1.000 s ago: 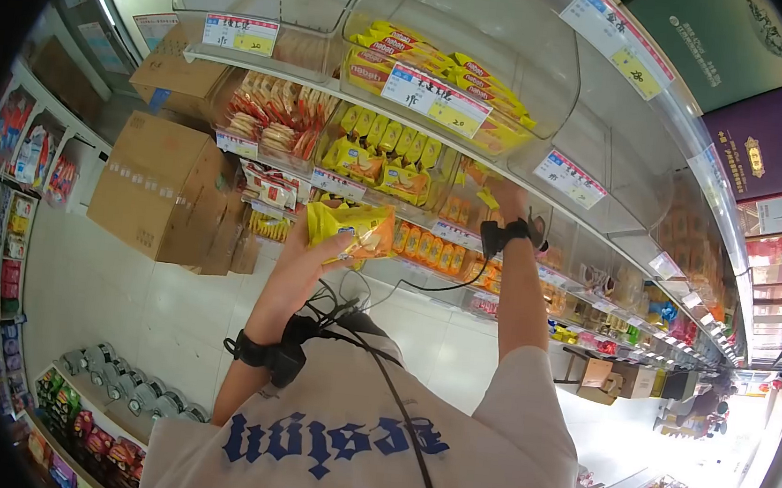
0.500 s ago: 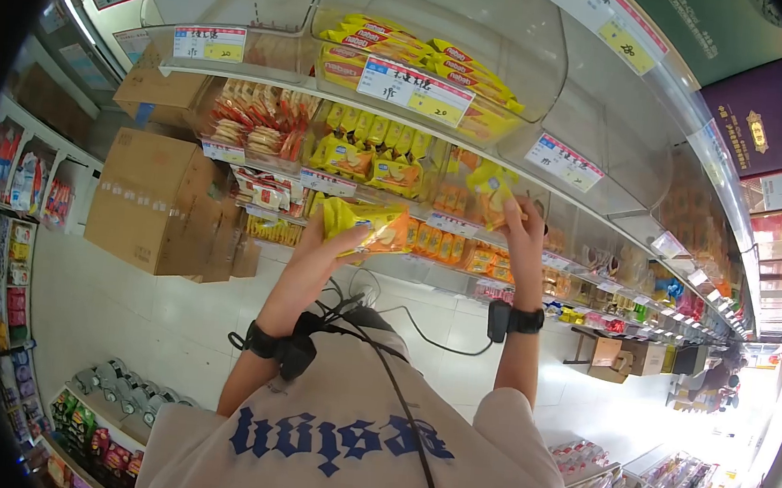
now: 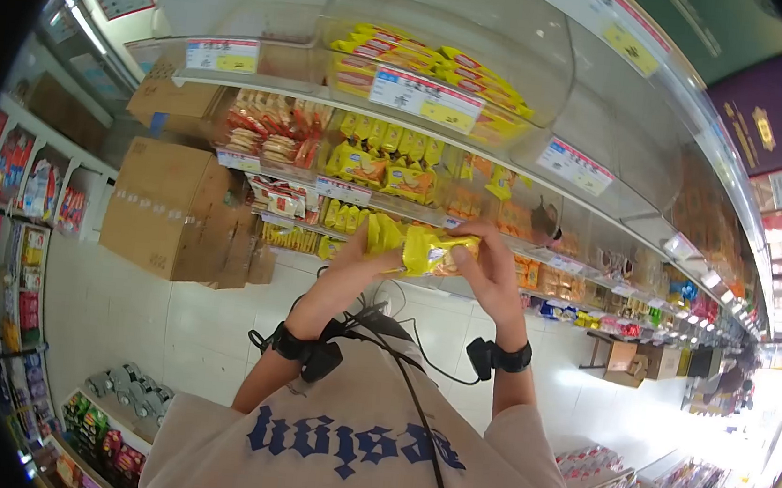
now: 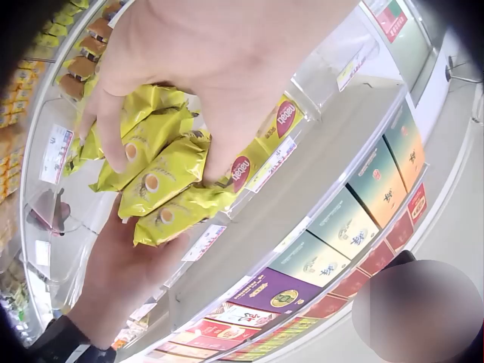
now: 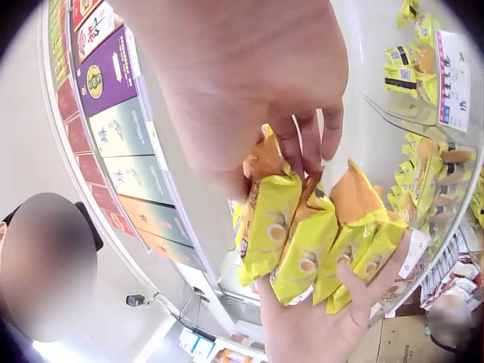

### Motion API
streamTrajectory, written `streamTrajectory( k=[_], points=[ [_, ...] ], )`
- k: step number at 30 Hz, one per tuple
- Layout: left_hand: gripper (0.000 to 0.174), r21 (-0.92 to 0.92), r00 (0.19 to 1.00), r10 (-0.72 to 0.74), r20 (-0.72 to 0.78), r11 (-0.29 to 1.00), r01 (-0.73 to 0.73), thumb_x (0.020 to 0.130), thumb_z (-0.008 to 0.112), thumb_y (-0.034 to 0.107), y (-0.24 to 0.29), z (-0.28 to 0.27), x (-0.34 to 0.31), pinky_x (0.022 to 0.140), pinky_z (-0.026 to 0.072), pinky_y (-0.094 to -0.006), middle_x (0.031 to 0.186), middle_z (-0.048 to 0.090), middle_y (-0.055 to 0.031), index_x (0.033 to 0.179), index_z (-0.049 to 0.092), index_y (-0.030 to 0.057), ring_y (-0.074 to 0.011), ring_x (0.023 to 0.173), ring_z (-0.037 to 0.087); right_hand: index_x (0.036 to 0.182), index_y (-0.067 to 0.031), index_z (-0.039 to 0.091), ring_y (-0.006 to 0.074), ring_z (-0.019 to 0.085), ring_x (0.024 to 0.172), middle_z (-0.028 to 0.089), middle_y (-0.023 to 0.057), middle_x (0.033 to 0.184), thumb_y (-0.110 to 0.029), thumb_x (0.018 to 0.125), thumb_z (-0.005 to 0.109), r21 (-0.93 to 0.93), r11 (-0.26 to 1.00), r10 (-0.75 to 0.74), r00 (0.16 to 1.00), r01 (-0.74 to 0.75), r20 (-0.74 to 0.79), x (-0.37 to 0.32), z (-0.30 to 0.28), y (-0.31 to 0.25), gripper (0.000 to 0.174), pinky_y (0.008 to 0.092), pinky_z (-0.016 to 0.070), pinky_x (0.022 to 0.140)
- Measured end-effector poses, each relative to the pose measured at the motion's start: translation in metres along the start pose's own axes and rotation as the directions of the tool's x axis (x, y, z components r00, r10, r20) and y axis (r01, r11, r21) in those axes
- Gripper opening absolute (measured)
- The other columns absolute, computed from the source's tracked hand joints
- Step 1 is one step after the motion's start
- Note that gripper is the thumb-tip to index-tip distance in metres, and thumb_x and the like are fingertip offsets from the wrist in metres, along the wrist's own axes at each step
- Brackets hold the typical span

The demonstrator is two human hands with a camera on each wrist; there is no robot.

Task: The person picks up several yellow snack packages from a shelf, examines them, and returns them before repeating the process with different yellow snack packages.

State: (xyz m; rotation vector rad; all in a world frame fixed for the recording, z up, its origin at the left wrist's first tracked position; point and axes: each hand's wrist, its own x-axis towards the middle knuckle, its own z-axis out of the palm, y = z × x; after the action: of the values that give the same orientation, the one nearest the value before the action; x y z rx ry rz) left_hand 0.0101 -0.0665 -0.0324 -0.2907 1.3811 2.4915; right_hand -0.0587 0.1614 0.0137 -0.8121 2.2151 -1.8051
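Note:
Several yellow-and-orange snack packets [image 3: 428,252] are bunched between the two hands, in front of the shelf. My left hand [image 3: 343,277] grips the bunch from the left side, fingers curled round it. On the other side my right hand [image 3: 491,277] pinches the packets at their right end. In the left wrist view the packets [image 4: 162,185] lie side by side, with the left hand [image 4: 204,60] over them and the right hand [image 4: 128,265] beneath. The right wrist view has the packets [image 5: 302,249] fanned out, right hand [image 5: 249,91] above, left hand [image 5: 325,325] below.
Shelf bins hold yellow packets [image 3: 384,173], red-and-white packets [image 3: 280,125] and yellow wafer packs [image 3: 427,69] behind price labels. Cardboard boxes [image 3: 154,207] stand at the left. Black cables [image 3: 431,370] hang between the wrists. Boxed goods [image 3: 766,115] line the upper right.
My right hand has come down from the shelf bin with a packet and moved left to the bunch. My left hand still holds its packets, now slightly further right.

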Motion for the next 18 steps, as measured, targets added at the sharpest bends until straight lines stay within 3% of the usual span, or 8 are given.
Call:
streamTrajectory(
  k=[4, 7, 9, 11, 12, 15, 16, 18],
  points=[
    [0.065, -0.079, 0.999, 0.003, -0.035, 0.997, -0.006, 0.1, 0.062, 0.014, -0.001, -0.001, -0.007, 0.102, 0.0549, -0.042, 0.146, 0.047, -0.0147, 0.153, 0.027, 0.0036, -0.0264, 0.133, 0.054, 0.11, -0.0029, 0.059, 0.0227, 0.057, 0.121, 0.057, 0.013, 0.132, -0.01, 0.088, 0.078, -0.026, 0.997, -0.065, 0.998, 0.066, 0.026, 0.003, 0.015, 0.006, 0.03, 0.0347, 0.0446, 0.103],
    [0.069, -0.049, 1.0, 0.017, -0.003, 0.999, -0.017, 0.098, 0.063, 0.016, 0.001, -0.013, -0.015, 0.101, 0.054, -0.0383, 0.146, 0.046, -0.0141, 0.154, 0.025, 0.002, -0.023, 0.13, 0.054, 0.111, -0.0041, 0.056, 0.0251, 0.051, 0.133, 0.051, 0.0138, 0.142, -0.013, 0.085, 0.08, 0.153, 0.988, -0.028, 0.992, 0.008, 0.127, 0.007, 0.02, 0.01, 0.036, 0.0366, 0.0414, 0.11],
    [0.073, 0.004, 0.999, -0.012, 0.049, 1.0, 0.011, 0.096, 0.064, 0.018, 0.013, -0.016, -0.027, 0.1, 0.0527, -0.0344, 0.145, 0.046, -0.0135, 0.155, 0.025, 0.0014, -0.0213, 0.128, 0.054, 0.132, -0.0056, 0.052, 0.0268, 0.044, 0.14, 0.045, 0.0143, 0.149, -0.016, 0.082, 0.084, 0.163, 0.979, 0.074, 0.952, -0.127, 0.296, 0.011, 0.023, 0.007, 0.06, 0.0395, 0.0375, 0.115],
    [0.087, 0.141, 1.0, -0.003, 0.017, 0.99, 0.001, 0.088, 0.072, 0.031, 0.022, -0.025, -0.038, 0.094, 0.0519, -0.0297, 0.139, 0.05, -0.017, 0.151, 0.026, -0.0052, -0.0213, 0.122, 0.057, 0.143, -0.006, 0.048, 0.0274, 0.044, 0.141, 0.044, 0.0143, 0.151, -0.016, 0.082, 0.085, 0.15, 0.943, 0.205, 0.875, -0.296, 0.438, 0.014, 0.03, -0.004, 0.073, 0.0409, 0.0365, 0.115],
    [0.092, 0.24, 1.0, 0.007, -0.022, 0.971, -0.002, 0.085, 0.075, 0.037, 0.015, -0.034, -0.038, 0.09, 0.0538, -0.0299, 0.136, 0.053, -0.02, 0.149, 0.027, -0.0086, -0.0223, 0.119, 0.059, 0.154, -0.0052, 0.037, 0.0269, 0.044, 0.141, 0.045, 0.0134, 0.152, -0.025, 0.081, 0.085, 0.091, 0.946, 0.221, 0.826, -0.31, 0.519, 0.015, 0.033, -0.003, 0.09, 0.041, 0.0342, 0.116],
    [0.105, 0.338, 0.991, -0.078, -0.113, 0.934, 0.112, 0.078, 0.079, 0.049, 0.007, -0.051, -0.052, 0.087, 0.0543, -0.0297, 0.13, 0.056, -0.0247, 0.145, 0.028, -0.0135, -0.0239, 0.113, 0.064, 0.156, -0.0048, 0.034, 0.0265, 0.044, 0.142, 0.045, 0.0126, 0.153, -0.035, 0.082, 0.083, -0.132, 0.933, 0.325, 0.626, -0.336, 0.708, 0.03, 0.044, -0.005, 0.094, 0.0392, 0.0321, 0.117],
    [0.109, 0.338, 0.983, -0.123, -0.139, 0.927, 0.164, 0.076, 0.079, 0.052, 0.01, -0.054, -0.057, 0.087, 0.0536, -0.0295, 0.129, 0.057, -0.0256, 0.144, 0.027, -0.0142, -0.0241, 0.111, 0.064, 0.157, -0.0029, 0.029, 0.026, 0.041, 0.143, 0.042, 0.0151, 0.155, -0.043, 0.083, 0.081, -0.125, 0.934, 0.316, 0.609, -0.335, 0.728, 0.03, 0.049, 0.003, 0.099, 0.0383, 0.03, 0.118],
    [0.095, 0.309, 0.98, -0.151, -0.127, 0.933, 0.184, 0.084, 0.077, 0.04, 0.009, -0.063, -0.066, 0.089, 0.051, -0.0282, 0.127, 0.057, -0.0186, 0.148, 0.028, -0.0099, -0.0193, 0.109, 0.061, 0.157, -0.0016, 0.028, 0.0268, 0.04, 0.144, 0.041, 0.0174, 0.155, -0.043, 0.084, 0.08, -0.061, 0.898, 0.315, 0.539, -0.437, 0.781, 0.033, 0.063, 0.009, 0.099, 0.0384, 0.0299, 0.119]
  ],
)
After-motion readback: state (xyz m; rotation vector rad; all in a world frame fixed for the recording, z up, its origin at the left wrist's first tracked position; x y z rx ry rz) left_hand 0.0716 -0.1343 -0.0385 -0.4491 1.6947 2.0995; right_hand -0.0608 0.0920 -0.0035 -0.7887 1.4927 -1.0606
